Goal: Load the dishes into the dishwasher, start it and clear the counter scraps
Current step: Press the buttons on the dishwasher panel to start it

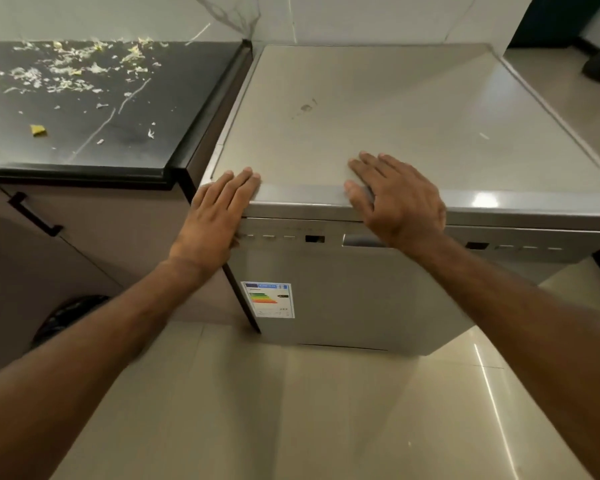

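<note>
Left hand (219,216) and right hand (399,202) rest flat, holding nothing, on the dishwasher (378,109), centre frame. Probably heavy, stiff and slick; pull the door handle (359,241).

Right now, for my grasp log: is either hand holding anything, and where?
Nothing is held; left hand and right hand rest open on the dishwasher top.

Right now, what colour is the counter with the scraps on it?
The counter is black with thin pale streaks; the head view shows it.
</note>
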A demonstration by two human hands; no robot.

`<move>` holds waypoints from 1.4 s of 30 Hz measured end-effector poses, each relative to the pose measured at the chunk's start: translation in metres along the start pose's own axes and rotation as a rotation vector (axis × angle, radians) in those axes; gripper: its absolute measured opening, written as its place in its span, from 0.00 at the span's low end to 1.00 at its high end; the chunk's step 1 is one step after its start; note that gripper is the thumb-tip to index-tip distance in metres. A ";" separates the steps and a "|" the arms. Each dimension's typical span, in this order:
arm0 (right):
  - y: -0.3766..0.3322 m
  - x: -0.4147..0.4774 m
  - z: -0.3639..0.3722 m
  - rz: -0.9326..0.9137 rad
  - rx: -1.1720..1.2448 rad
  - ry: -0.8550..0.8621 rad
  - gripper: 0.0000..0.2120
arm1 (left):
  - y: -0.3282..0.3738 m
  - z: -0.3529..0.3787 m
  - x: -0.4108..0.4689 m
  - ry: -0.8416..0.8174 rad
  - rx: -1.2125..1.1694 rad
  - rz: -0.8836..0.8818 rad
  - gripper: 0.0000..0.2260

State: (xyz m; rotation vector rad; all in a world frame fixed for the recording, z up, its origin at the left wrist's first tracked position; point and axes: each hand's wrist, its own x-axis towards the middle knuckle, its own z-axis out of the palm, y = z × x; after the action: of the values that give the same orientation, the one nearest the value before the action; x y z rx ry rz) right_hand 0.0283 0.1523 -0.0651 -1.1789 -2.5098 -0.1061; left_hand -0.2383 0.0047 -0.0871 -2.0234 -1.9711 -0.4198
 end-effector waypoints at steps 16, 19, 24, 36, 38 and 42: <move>-0.004 -0.003 -0.003 0.022 -0.005 0.072 0.28 | -0.004 0.003 -0.001 0.071 -0.075 -0.009 0.49; -0.005 -0.004 -0.004 0.020 0.004 0.081 0.28 | -0.001 0.005 -0.003 0.085 -0.047 -0.011 0.49; -0.004 -0.004 -0.003 0.018 0.008 0.087 0.28 | 0.003 0.008 -0.005 0.111 -0.042 -0.039 0.48; -0.002 -0.004 -0.002 0.023 0.012 0.076 0.28 | 0.009 0.007 -0.001 0.083 -0.019 -0.075 0.56; -0.002 -0.004 0.000 0.024 0.012 0.083 0.28 | 0.011 0.010 -0.001 0.107 -0.009 -0.083 0.54; -0.002 -0.003 0.000 0.025 0.022 0.102 0.28 | 0.013 0.011 -0.001 0.132 0.005 -0.091 0.53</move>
State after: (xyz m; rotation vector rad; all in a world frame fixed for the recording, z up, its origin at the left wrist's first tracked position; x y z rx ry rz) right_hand 0.0287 0.1485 -0.0666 -1.1654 -2.4009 -0.1284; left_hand -0.2256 0.0082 -0.0977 -1.8574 -1.9867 -0.5532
